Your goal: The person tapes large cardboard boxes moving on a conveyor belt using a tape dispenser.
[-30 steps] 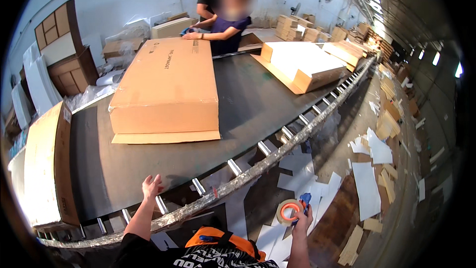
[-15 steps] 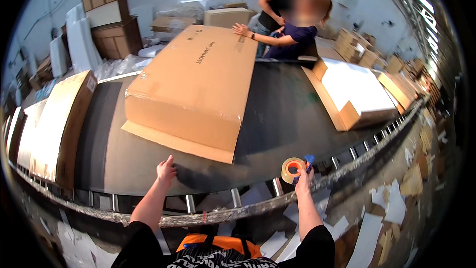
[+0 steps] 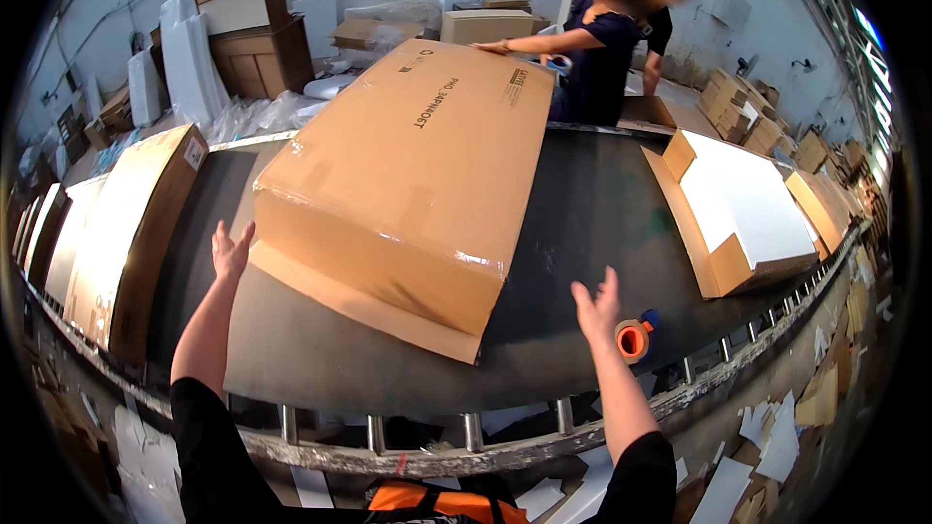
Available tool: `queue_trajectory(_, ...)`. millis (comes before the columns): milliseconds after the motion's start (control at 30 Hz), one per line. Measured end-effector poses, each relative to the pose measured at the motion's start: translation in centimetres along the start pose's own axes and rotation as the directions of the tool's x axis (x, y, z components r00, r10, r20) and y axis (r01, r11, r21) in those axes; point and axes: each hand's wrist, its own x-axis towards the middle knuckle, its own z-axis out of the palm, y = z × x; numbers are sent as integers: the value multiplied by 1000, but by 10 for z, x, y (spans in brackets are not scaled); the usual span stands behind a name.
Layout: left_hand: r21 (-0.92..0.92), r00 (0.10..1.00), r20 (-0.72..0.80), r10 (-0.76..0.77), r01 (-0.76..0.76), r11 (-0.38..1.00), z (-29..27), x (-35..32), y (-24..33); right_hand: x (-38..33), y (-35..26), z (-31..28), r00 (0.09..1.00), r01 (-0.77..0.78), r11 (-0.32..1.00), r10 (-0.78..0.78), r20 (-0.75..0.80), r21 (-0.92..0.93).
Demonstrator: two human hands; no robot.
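While the box [image 3: 408, 165] lies askew on the belt [image 3: 602, 204], the person's two hands are raised on either side of its near end. The left hand [image 3: 230, 254] is just beside the box's near left corner, its fingers released and loosely spread; whether a fingertip touches the cardboard cannot be told. The right hand [image 3: 598, 309] is to the right of the box and apart from it, palm turned toward it, fingers released and holding nothing, thumb standing away from the rest. The tape [image 3: 643, 332], with an orange core and a blue part, lies on the belt farther to the right of the box, just beyond the right wrist.

A flap [image 3: 330, 283] sticks out along the bottom of the box's near end. At the far edge of the box a co-worker's hand [image 3: 493, 46] rests on its top, and another person [image 3: 660, 34] is behind and to the right of that co-worker. Well to the right of the box is an open carton [image 3: 728, 262] with a white board [image 3: 743, 194]; to its left is a carton [image 3: 136, 213] on edge. Rollers [image 3: 473, 432] and a worn rail [image 3: 437, 459] run on the near side of the box, and a brown cabinet [image 3: 262, 58] is beyond it to the left.
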Motion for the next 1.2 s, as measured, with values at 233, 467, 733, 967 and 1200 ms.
queue_trajectory(233,220,990,34,137,-141,965,42,111,69,17,-143,125,918,-290,957,285,275,-21)
queue_trajectory(467,353,915,402,43,-198,914,67,146,110,13,-134,116,838,-484,734,231,495,477)
queue_trajectory(733,298,970,242,-6,-68,952,102,171,75,8,-118,124,849,-482,673,201,488,562)
queue_trajectory(967,272,977,209,33,-91,958,93,103,55,4,-88,72,855,-450,734,191,481,509)
queue_trajectory(1200,307,983,179,-32,-25,951,51,-6,11,-34,-61,14,852,-464,749,231,469,474)
